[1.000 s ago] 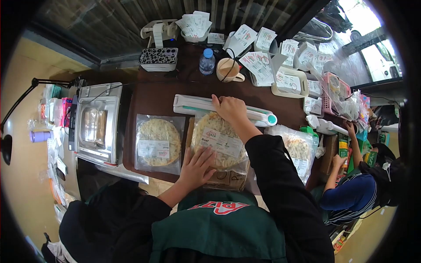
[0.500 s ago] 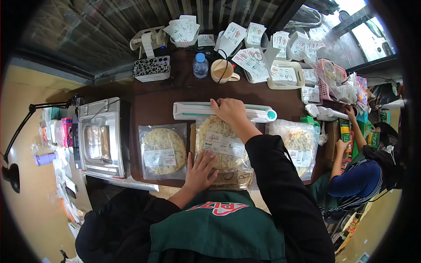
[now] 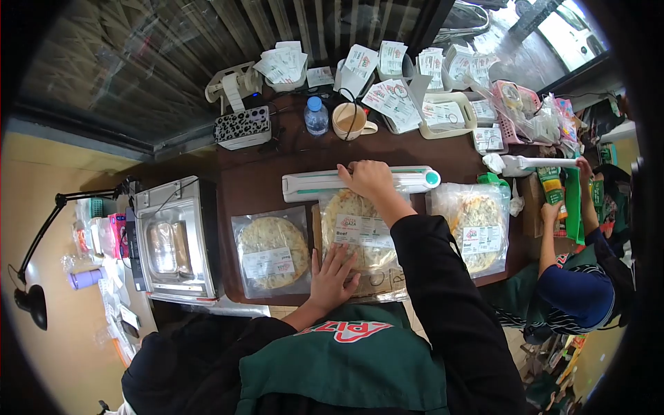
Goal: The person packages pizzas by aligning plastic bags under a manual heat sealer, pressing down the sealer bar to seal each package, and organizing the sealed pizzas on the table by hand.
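Note:
My right hand (image 3: 371, 181) is closed over the white and teal bar of a bag sealer (image 3: 311, 185), near its middle. The top of a clear bag holding a cheese-covered pizza (image 3: 344, 207) reaches the sealer, its "Beef" label facing up. Flat on the lower left of that bag lies my left hand (image 3: 333, 278), its fingers spread. Cardboard with handwriting (image 3: 387, 282) shows beneath the bag. To the left is a second bagged pizza (image 3: 273, 238), and to the right a third bagged pizza (image 3: 478, 216), both with white labels.
A vacuum packing machine (image 3: 169, 238) stands at the left. Behind the sealer are a water bottle (image 3: 316, 117), a mug (image 3: 351, 122) and several containers of printed labels (image 3: 446, 114). At the right, a co-worker (image 3: 577, 283) handles a green and yellow packet (image 3: 552, 187) beside another white sealer (image 3: 529, 162).
My view has shifted slightly, while both my hands keep their places on the sealer and bag. The co-worker's far arm has moved, and a green strip now stands near it.

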The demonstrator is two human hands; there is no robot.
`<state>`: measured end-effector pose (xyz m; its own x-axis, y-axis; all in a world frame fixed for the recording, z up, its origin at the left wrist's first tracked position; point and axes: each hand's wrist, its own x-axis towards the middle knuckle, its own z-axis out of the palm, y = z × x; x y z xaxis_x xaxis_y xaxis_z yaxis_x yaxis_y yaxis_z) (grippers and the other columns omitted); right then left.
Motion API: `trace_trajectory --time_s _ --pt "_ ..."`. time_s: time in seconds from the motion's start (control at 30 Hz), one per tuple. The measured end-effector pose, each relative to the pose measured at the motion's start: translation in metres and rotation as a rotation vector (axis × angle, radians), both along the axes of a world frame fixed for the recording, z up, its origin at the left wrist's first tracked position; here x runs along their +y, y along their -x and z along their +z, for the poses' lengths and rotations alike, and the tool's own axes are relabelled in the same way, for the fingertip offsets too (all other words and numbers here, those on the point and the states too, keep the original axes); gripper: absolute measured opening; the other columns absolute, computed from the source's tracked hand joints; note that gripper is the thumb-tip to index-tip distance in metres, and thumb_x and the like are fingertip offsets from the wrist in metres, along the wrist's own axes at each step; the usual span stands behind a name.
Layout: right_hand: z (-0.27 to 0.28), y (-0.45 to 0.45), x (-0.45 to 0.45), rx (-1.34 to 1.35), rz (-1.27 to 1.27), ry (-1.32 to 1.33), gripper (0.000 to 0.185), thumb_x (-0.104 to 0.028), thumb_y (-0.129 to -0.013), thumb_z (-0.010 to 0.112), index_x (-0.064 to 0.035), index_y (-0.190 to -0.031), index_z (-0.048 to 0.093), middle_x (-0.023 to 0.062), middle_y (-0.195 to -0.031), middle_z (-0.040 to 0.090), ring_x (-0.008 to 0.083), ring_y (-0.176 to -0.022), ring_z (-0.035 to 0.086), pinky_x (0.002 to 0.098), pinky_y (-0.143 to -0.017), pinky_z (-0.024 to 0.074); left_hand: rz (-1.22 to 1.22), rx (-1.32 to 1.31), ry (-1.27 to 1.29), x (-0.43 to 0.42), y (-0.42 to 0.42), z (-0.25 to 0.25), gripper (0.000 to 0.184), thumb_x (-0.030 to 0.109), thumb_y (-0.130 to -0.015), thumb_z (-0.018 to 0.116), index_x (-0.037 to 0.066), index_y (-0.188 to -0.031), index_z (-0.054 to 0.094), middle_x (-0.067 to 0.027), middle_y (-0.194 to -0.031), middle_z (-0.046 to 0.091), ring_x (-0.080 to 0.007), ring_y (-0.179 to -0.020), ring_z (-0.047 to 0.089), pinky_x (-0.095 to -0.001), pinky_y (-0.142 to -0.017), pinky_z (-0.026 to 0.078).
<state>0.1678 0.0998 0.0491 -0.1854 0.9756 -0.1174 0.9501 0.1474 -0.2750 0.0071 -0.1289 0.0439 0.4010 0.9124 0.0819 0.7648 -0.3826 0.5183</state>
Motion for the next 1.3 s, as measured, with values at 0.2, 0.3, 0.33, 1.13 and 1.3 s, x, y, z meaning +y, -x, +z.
trace_trajectory --time_s 0.2,0.3,0.33,1.13,1.3 --pt "0.005 0.001 -0.001 0.008 -0.026 0.042 0.060 -0.055 -0.091 0.038 -0.0087 -0.086 0.075 0.0135 -0.078 0.071 0.0296 -0.078 0.069 0.0420 -0.069 0.0537 -0.074 0.104 0.028 0.005 -0.004 0.013 0.063 0.041 -0.085 0.062 0.006 -0.136 0.049 -0.0128 -0.146 0.042 -0.0311 -0.140 0.033 -0.0653 -0.111 0.013" --pt "0.009 -0.001 -0.001 0.004 -0.009 0.094 0.057 -0.054 -0.092 0.039 -0.0109 -0.091 0.075 0.0152 -0.076 0.070 0.0314 -0.077 0.069 0.0430 -0.070 0.0537 -0.271 0.099 0.057 0.031 -0.017 0.026 0.069 0.043 -0.084 0.062 0.001 -0.136 0.047 -0.0143 -0.146 0.042 -0.0292 -0.140 0.032 -0.0638 -0.112 0.013" --pt "0.007 -0.002 -0.003 0.006 -0.010 0.098 0.057 -0.054 -0.092 0.039 -0.0107 -0.091 0.075 0.0152 -0.076 0.070 0.0313 -0.077 0.069 0.0430 -0.070 0.0536 -0.293 0.095 0.011 0.038 -0.022 0.021 0.069 0.043 -0.084 0.062 0.001 -0.136 0.047 -0.0146 -0.146 0.042 -0.0290 -0.140 0.033 -0.0634 -0.112 0.014" --pt "0.068 0.005 0.021 0.082 -0.080 0.495 0.079 -0.068 -0.094 0.018 -0.0086 -0.104 0.070 0.0133 -0.104 0.070 0.0280 -0.103 0.066 0.0409 -0.088 0.0508 -0.502 0.016 -0.048 0.130 -0.078 0.003 0.059 0.045 -0.087 0.055 0.007 -0.132 0.052 -0.0138 -0.131 0.054 -0.0302 -0.134 0.037 -0.0517 -0.116 0.015" --pt "0.032 0.012 0.020 0.017 -0.065 0.436 0.078 -0.064 -0.096 0.023 -0.0050 -0.101 0.073 0.0161 -0.101 0.071 0.0292 -0.097 0.068 0.0423 -0.083 0.0508 -0.426 -0.148 0.114 0.132 -0.082 0.021 0.053 0.040 -0.088 0.054 0.007 -0.129 0.056 -0.0143 -0.132 0.054 -0.0316 -0.132 0.039 -0.0533 -0.114 0.019"
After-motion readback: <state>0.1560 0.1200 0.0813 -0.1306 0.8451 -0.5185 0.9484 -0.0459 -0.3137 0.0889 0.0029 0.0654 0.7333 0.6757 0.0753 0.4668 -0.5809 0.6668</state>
